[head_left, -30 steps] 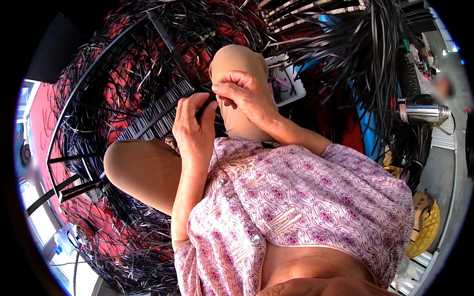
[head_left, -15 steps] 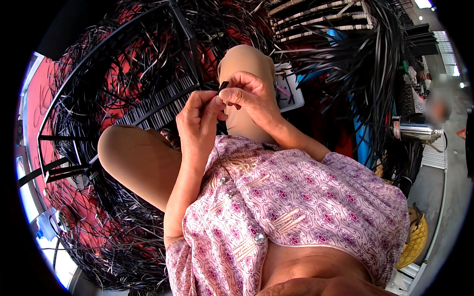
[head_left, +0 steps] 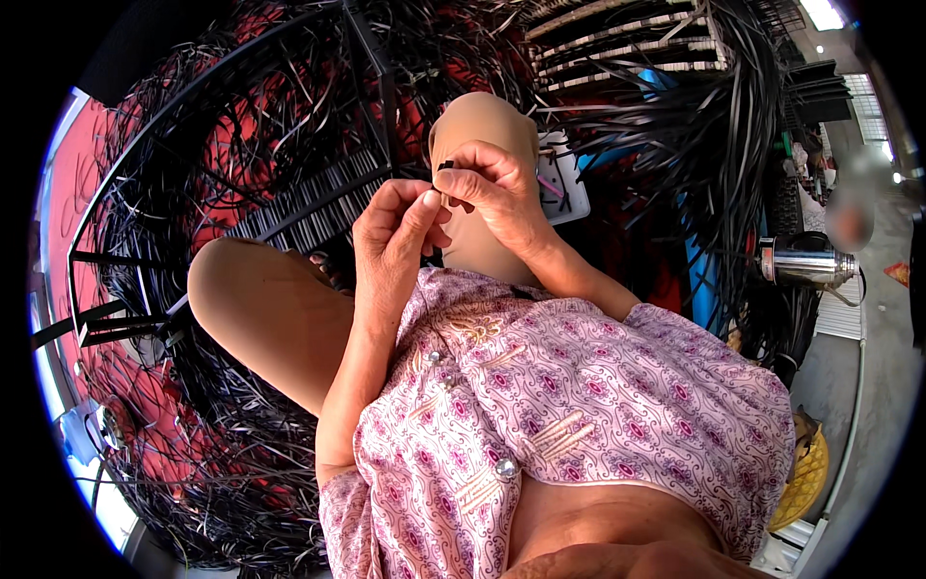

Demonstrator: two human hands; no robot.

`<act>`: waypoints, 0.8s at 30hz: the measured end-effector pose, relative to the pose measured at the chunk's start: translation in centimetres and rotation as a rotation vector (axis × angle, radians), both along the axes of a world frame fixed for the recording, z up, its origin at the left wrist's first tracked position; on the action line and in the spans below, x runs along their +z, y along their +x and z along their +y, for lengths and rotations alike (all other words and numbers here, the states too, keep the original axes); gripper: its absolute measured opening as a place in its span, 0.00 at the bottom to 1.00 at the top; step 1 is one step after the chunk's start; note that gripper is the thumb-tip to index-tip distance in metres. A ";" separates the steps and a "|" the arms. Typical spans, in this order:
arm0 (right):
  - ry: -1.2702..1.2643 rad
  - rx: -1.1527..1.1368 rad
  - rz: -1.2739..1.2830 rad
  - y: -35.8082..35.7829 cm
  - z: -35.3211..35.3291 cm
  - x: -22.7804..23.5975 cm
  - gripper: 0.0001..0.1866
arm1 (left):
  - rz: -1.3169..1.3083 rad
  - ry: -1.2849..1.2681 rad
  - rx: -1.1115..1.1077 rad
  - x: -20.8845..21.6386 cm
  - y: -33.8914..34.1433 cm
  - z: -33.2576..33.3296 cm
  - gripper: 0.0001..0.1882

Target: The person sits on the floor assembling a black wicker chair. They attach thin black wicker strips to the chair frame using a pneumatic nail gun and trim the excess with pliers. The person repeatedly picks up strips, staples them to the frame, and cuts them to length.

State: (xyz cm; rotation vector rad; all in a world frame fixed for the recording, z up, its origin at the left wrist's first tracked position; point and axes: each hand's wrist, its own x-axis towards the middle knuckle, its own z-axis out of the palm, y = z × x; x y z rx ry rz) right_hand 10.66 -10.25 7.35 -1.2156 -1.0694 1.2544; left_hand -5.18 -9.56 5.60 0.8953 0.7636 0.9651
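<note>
Both my hands meet in front of my knees and work on a short piece of black strip (head_left: 446, 166). My right hand (head_left: 497, 198) pinches it between thumb and forefinger, and its dark end sticks up above the thumb. Close against it, my left hand (head_left: 388, 227) has thumb and forefinger pressed together at the strip's lower part. The fingers cover most of that part. Below and left of my hands lies a black slatted panel (head_left: 323, 201), partly behind my knee.
A black curved frame (head_left: 125, 159) stands at the left among heaps of loose black strips (head_left: 241, 425). A white tray (head_left: 579, 207) with small pieces sits beyond my right knee. Farther right are a hanging bundle of black strips (head_left: 743, 116) and a metal flask (head_left: 805, 262).
The strip's visible end has shifted slightly right and now tilts differently above my right thumb. My left hand has moved a little to the right. Both hands stay together.
</note>
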 end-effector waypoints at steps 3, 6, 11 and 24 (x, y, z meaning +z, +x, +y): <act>-0.023 -0.017 -0.027 0.2 0.0 -0.3 0.09 | 0.009 -0.021 0.000 0.0 0.1 0.0 0.09; -0.029 -0.030 -0.014 0.1 0.0 -0.2 0.08 | 0.021 -0.046 0.009 -0.1 0.2 -0.1 0.10; -0.028 -0.037 -0.044 0.0 0.0 -0.1 0.08 | 0.040 -0.040 0.007 -0.3 0.1 0.0 0.10; -0.056 -0.049 -0.036 -0.4 0.3 0.2 0.08 | 0.003 -0.082 0.032 -0.2 0.1 0.0 0.10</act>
